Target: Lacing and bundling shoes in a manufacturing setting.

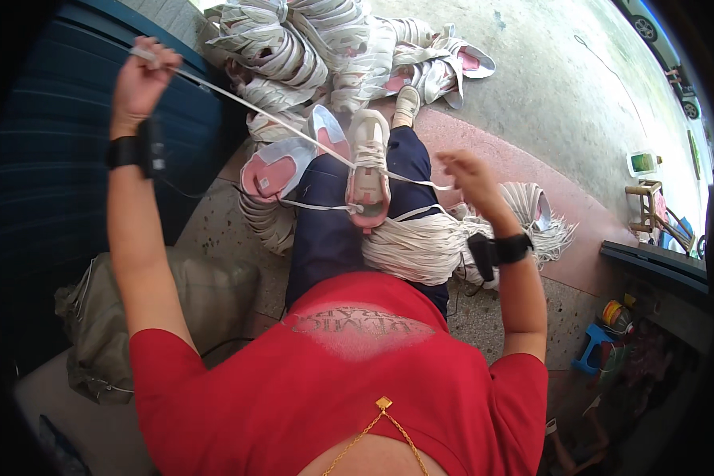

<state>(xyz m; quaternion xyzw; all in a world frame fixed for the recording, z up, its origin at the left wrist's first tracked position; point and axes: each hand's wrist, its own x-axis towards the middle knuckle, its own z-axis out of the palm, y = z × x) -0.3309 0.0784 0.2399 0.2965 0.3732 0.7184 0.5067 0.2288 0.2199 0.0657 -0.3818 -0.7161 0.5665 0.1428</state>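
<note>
A light beige and white sneaker (368,186) with a pink heel lies along my lap, its toe pointing away from me. My raised left hand (145,75) is closed round one end of a white shoelace (250,105), stretched tight up and left from the shoe's lacing. My right hand (476,182) is held right of the shoe with bent fingers. A slacker length of lace runs to its thumb side and seems gripped there; the exact grip is hard to see. Beside my right thigh lies a thick bundle of white laces (416,247).
Bundled pale shoe uppers (274,47) are heaped at far left, with pink-lined uppers (270,173) by my left knee. More laces (551,238) lie right. A dark blue panel (71,151) and a grey-green sack (190,297) stand left; a wooden stool (649,205) is at far right.
</note>
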